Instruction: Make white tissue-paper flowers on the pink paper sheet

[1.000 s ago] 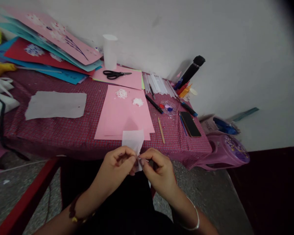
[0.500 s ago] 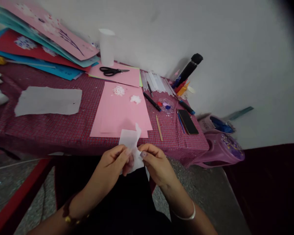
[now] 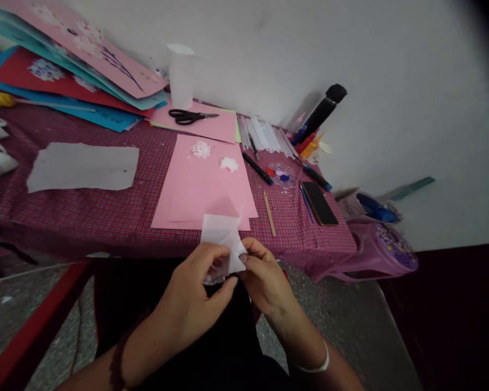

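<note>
Over my lap, just off the table's front edge, I hold a piece of white tissue paper (image 3: 222,231), partly folded. My right hand (image 3: 264,274) is closed, pinching the tissue's right edge between thumb and fingers. At the left side, the fingers of my left hand (image 3: 198,290) curl around the tissue, while the thumb stands away from the index finger. Some of those fingers are hidden by the tissue. Beyond lie pink sheets (image 3: 187,190) with a white speckled paper cluster (image 3: 200,149) and a small white crumpled paper piece (image 3: 229,164).
Black scissors (image 3: 189,116) lie on pink paper near a white roll (image 3: 181,79). A torn white sheet (image 3: 83,166) is at left. To the right are a black marker (image 3: 257,168), a wooden stick (image 3: 269,213), a paint palette (image 3: 283,176) and a phone (image 3: 319,203).
My left thumb has lifted off the tissue and spread downward. The tissue has turned and its upper tip leans further right. My right hand keeps its pinch. The view has shifted slightly.
</note>
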`<state>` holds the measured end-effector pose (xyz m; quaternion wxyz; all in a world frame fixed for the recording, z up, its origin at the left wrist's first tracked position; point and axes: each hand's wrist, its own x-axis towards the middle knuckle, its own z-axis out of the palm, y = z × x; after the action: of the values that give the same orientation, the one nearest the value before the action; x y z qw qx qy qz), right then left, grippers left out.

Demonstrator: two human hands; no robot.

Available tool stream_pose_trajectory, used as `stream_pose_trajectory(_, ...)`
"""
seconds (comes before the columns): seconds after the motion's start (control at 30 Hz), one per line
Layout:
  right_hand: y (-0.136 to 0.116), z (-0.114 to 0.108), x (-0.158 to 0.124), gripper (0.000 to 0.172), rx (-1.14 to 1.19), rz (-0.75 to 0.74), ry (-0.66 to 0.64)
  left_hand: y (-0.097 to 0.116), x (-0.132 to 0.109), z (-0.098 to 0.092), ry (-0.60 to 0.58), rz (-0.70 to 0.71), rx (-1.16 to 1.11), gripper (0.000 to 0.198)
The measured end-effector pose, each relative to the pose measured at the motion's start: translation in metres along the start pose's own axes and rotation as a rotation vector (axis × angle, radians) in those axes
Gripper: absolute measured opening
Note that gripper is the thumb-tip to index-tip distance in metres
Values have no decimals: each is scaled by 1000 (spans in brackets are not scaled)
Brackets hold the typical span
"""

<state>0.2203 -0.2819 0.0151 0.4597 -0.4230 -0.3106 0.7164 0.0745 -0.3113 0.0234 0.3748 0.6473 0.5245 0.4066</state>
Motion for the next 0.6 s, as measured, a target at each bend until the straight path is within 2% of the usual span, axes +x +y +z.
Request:
stream_pose_trajectory(0.07, 1, 2, -1, 18, 8, -5, -19, 0, 0, 0, -5, 11, 38, 35)
stream_pose_trajectory(0.13, 2, 4, -2, 19, 5, -25, -29, 1, 1, -1, -1, -39, -5, 33)
stream_pose_trajectory(0.23, 2, 5, -2, 18, -27, -64, -32, -3, 5, -3, -35, -201, -270, 11)
stream_pose_trajectory(0.3, 0, 2, -1, 16, -29, -55, -36, -9, 9, -7, -35, -301, -498, 19)
stream_pose_trajectory(0.33, -2, -2, 0, 15, -20, -45, -36, -14, 11, -9, 2, -329, -580, 22)
stream_pose_trajectory(0.4, -7, -11, 1, 15, -1, -40, -13, -24, 14, -15, 139, -326, -650, 21)
stream_pose_trajectory(0.47, -11, -21, 3, 18, -11, -79, 27, -33, 18, -20, 248, -285, -620, 16)
stream_pose_trajectory(0.53, -12, -30, 3, 19, -86, -151, 46, -38, 21, -23, 276, -253, -587, 22)
stream_pose_trajectory(0.6, -10, -36, 3, 20, -312, -324, 64, -38, 23, -23, 214, -266, -622, 33)
